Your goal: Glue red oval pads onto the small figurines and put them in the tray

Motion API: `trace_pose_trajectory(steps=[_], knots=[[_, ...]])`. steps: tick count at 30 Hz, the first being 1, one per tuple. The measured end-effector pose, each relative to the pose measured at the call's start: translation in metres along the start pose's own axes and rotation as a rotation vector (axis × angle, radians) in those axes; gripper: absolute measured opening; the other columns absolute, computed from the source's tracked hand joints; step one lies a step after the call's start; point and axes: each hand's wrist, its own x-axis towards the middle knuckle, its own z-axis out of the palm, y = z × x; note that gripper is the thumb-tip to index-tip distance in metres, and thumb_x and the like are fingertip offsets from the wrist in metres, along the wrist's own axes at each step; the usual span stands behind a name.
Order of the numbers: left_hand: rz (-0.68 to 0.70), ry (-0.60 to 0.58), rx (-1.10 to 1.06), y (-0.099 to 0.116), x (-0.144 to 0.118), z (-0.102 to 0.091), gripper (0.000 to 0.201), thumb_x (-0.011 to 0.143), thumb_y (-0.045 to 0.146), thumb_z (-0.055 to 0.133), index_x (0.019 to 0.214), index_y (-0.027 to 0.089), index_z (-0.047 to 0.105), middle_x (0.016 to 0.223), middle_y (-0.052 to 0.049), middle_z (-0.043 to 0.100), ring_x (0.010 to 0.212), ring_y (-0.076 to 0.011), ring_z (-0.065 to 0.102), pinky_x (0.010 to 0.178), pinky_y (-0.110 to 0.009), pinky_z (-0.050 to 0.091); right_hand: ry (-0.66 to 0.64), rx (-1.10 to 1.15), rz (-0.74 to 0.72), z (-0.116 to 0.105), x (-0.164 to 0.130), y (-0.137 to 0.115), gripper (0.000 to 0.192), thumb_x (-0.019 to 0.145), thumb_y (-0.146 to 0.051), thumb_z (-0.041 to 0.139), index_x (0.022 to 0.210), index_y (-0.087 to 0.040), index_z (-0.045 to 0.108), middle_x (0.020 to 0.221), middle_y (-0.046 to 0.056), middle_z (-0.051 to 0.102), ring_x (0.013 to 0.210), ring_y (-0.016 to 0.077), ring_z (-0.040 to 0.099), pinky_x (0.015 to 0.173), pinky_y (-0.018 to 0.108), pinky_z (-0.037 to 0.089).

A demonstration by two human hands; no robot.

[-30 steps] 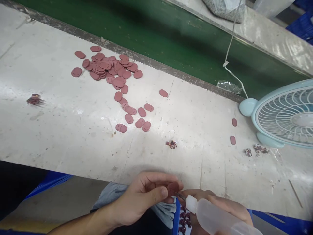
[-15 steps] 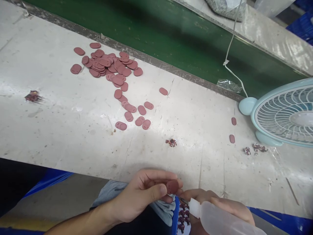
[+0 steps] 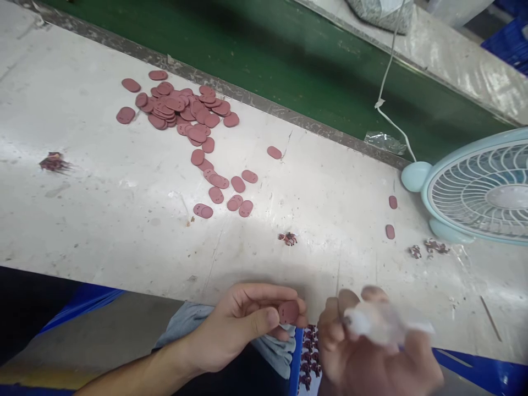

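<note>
Between left hand (image 3: 243, 322) fingertips, disc (image 3: 289, 312)

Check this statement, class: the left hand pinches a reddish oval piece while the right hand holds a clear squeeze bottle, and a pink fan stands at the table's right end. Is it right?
Not quite. The head view shows the fan is pale blue, not pink. The rest holds: the left hand pinches a reddish oval piece, and the right hand holds the clear squeeze bottle, blurred here.

We count one fan (image 3: 478, 190), one squeeze bottle (image 3: 383, 323) (blurred), two lone red discs (image 3: 391, 217) near it, plus dozens heaped (image 3: 185, 110).
</note>
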Motion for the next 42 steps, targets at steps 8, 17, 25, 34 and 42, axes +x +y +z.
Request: trace_pose_trajectory(steps=[8,17,25,34,42], knots=[[0.057,0.093,0.042,0.012,-0.006,-0.007,0.026,0.092,0.031,0.072,0.117,0.023,0.076,0.118,-0.011,0.076,0.105,-0.0217,0.074,0.077,-0.02,0.059,-0.374,0.96,-0.009,-0.002,0.041,0.021,0.051,0.103,-0.062,0.024,0.114,-0.02,0.05,0.069,-0.008,0.051,0.052,-0.0005,0.055,0.036,0.0,0.031],[0.096,0.132,0.035,0.016,-0.017,-0.016,0.025,0.095,0.027,0.067,0.119,0.022,0.075,0.121,-0.012,0.076,0.107,-0.0221,0.073,0.076,-0.02,0.058,-0.159,-1.281,-0.538,0.03,0.052,0.008,0.044,0.096,-0.013,0.054,0.136,-0.03,0.063,0.119,0.012,0.062,0.1,0.0278,0.062,0.08,0.046,0.057],[0.148,0.179,0.053,0.017,-0.019,-0.016,0.025,0.094,0.029,0.069,0.117,0.022,0.075,0.117,-0.011,0.077,0.106,-0.0213,0.073,0.076,-0.02,0.059,-0.243,-1.649,-0.541,0.035,0.068,0.002,0.02,0.096,-0.017,0.054,0.111,-0.022,0.067,0.107,0.011,0.068,0.089,0.0271,0.067,0.074,0.042,0.058],[0.231,0.17,0.076,0.013,-0.011,-0.003,0.024,0.087,0.021,0.078,0.11,0.027,0.078,0.11,-0.004,0.08,0.105,-0.017,0.074,0.089,-0.021,0.06,-0.208,-0.813,-0.244,0.054,0.0,-0.004,0.018,0.091,-0.019,0.072,0.101,-0.032,0.077,0.088,-0.001,0.075,0.076,0.0135,0.072,0.065,0.018,0.06],[0.204,0.116,0.098,0.011,-0.011,0.001,0.019,0.087,0.018,0.077,0.106,0.022,0.078,0.104,-0.004,0.081,0.098,-0.0148,0.074,0.088,-0.022,0.059,-0.203,-0.787,-0.214,0.052,0.0,-0.003,0.015,0.09,-0.021,0.073,0.099,-0.032,0.079,0.085,0.001,0.076,0.073,0.0156,0.071,0.062,0.022,0.059]])
